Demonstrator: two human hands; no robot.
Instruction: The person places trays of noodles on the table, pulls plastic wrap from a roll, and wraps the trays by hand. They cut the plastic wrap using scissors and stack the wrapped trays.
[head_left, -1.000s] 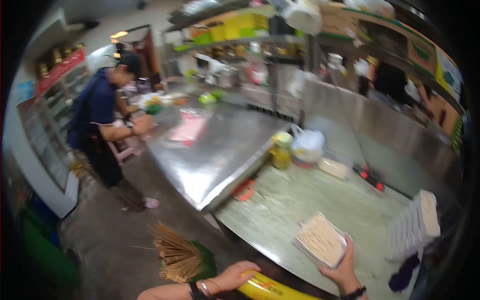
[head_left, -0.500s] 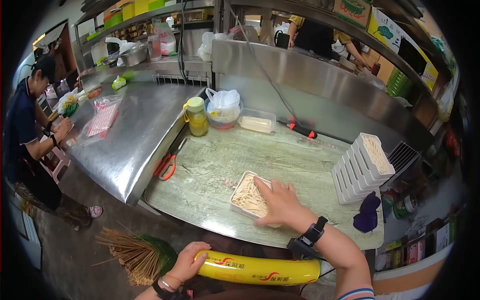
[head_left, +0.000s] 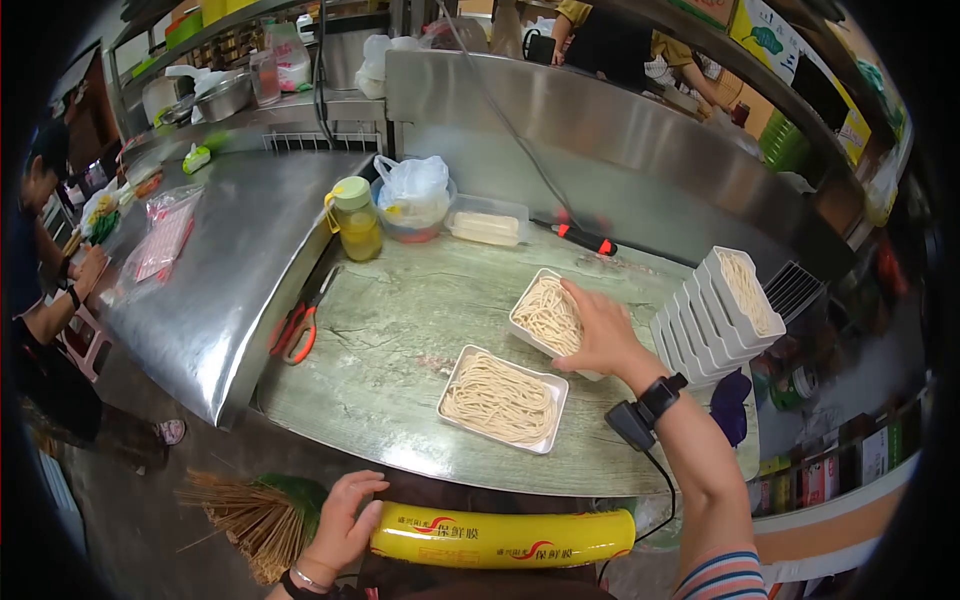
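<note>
My right hand point(head_left: 608, 335) grips a white plastic tray of noodles point(head_left: 548, 312) by its right side, thumb at the near edge and fingers over the far edge. Just in front of it, a second white tray of noodles point(head_left: 500, 398) lies on the green table top. My left hand point(head_left: 345, 525) is at the left end of a yellow roll of cling film point(head_left: 500, 538). Its fingers are stretched and apart from the thumb, which is right at the roll's end. The roll lies along the near side of the table, below its edge.
A tilted stack of white trays point(head_left: 705, 318) stands at the right by a dark purple cloth point(head_left: 730, 405). Orange-handled scissors point(head_left: 300, 325) lie left; a green-lidded jar point(head_left: 355, 220), bagged bowl point(head_left: 415, 195) and clear container point(head_left: 487, 222) stand behind. A co-worker point(head_left: 45, 260) works far left.
My right hand has moved back and to the right, with a noodle tray in its grip; another noodle tray shows in front. My left hand has loosened from the film roll.
</note>
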